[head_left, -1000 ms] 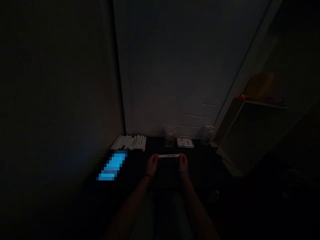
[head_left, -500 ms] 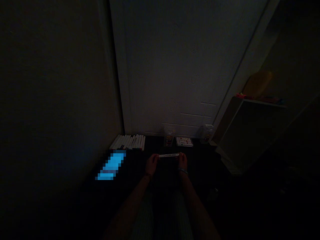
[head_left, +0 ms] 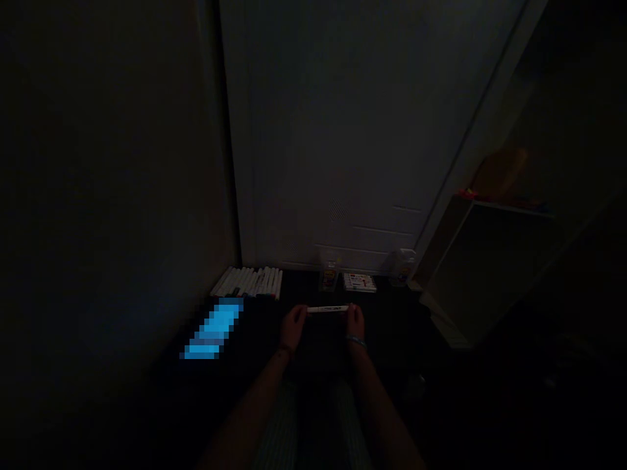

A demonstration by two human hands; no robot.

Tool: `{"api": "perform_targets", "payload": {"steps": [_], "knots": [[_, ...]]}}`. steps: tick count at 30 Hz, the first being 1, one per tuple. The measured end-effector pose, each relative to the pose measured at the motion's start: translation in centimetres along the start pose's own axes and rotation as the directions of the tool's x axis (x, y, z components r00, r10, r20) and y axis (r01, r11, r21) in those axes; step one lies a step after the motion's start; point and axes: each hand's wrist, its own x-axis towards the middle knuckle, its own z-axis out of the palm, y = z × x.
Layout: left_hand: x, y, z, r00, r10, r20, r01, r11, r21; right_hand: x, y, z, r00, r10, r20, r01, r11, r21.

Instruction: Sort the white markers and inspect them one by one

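Note:
A white marker (head_left: pixel 327 309) with dark print lies level between my two hands, above the dark table. My left hand (head_left: pixel 293 326) is closed on its left end. The fingers of my right hand (head_left: pixel 355 321) pinch its right end. Beyond my left hand, a row of white markers (head_left: pixel 252 282) lies side by side at the back left. Past my right hand sits a flat pack of white markers (head_left: pixel 359 282), next to a clear plastic container (head_left: pixel 328 275) with a coloured label. The scene is very dark, so the fingertips are hard to make out.
A glowing blue pixelated screen (head_left: pixel 214 329) lies at the left of the table. Another clear container (head_left: pixel 404 266) stands at the back right, near a small cabinet (head_left: pixel 490 261) with an orange object (head_left: pixel 499 171) on top. A pale panel (head_left: pixel 343 130) rises behind the table.
The view has shifted slightly, so everything sits a little lower and further left. Both hands keep hold of the marker, with hardly any other change.

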Motion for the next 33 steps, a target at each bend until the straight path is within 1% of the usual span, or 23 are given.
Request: {"api": "perform_targets", "payload": {"steps": [4, 7, 14, 20, 24, 28, 33], "knots": [[-0.1, 0.3, -0.1, 0.999, -0.006, -0.035, 0.006, 1.0, -0.002, -0.2, -0.1, 0.0, 0.998, -0.026, 0.064, 0.026, 1.0, 0.012], [-0.1, 0.2, -0.1, 0.999, -0.004, -0.048, 0.004, 1.0, -0.001, -0.2, -0.2, 0.1, 0.996, -0.024, 0.086, 0.023, 1.0, 0.009], [0.0, -0.2, 0.0, 0.999, 0.016, -0.042, -0.016, 1.0, 0.0, -0.3, -0.4, 0.2, 0.997, -0.005, 0.072, 0.005, 1.0, 0.0], [0.0, 0.0, -0.1, 0.997, -0.004, -0.072, 0.005, 1.0, 0.024, -0.2, -0.1, 0.2, 0.997, -0.003, 0.079, 0.002, 1.0, 0.013], [0.2, -0.4, -0.1, 0.995, -0.025, -0.098, 0.027, 0.999, 0.023, -0.1, 0.0, 0.3, 0.996, 0.019, 0.091, -0.02, 1.0, 0.012], [0.4, -0.9, 0.0, 0.998, -0.005, -0.061, 0.005, 1.0, 0.003, -0.1, 0.0, 0.3, 0.995, 0.0, 0.101, -0.003, 1.0, 0.03], [0.4, -1.1, 0.1, 0.998, -0.014, -0.06, 0.013, 1.0, -0.009, -0.2, -0.2, 0.1, 0.995, -0.023, 0.097, 0.02, 0.999, 0.027]]}}
